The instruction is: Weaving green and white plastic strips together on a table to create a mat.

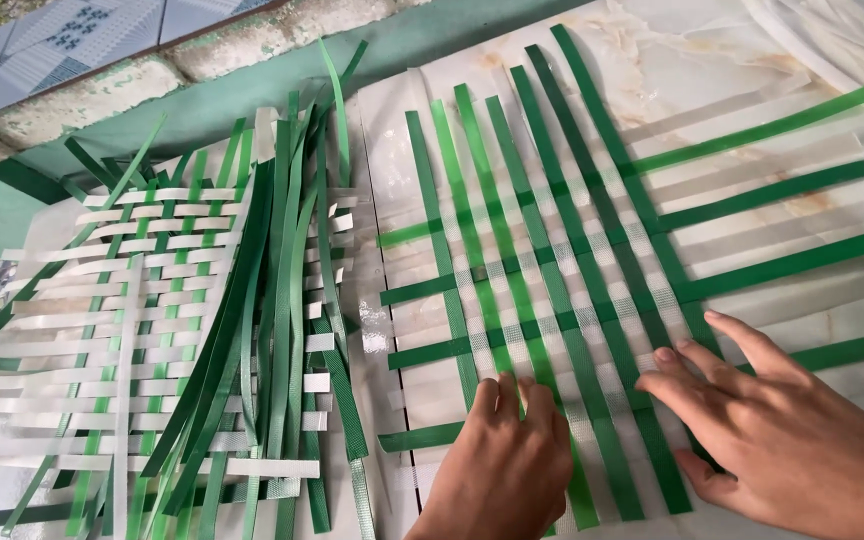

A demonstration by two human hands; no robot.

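Observation:
A flat mat woven of green and clear-white plastic strips (562, 270) lies on a pale marble-patterned floor (672, 60). My left hand (507, 460) rests on its near edge, fingers bent down onto the green strips, holding nothing. My right hand (772, 420) lies flat on the mat's near right part, fingers spread and pressing on the crossed strips. The long ends of the green strips run off to the upper left and right.
To the left lies a second woven piece of white and green strips (142, 330) with a loose bundle of green strips (282, 290) piled over it. A green-painted kerb (202, 110) and tiled ground (62, 30) run along the far edge.

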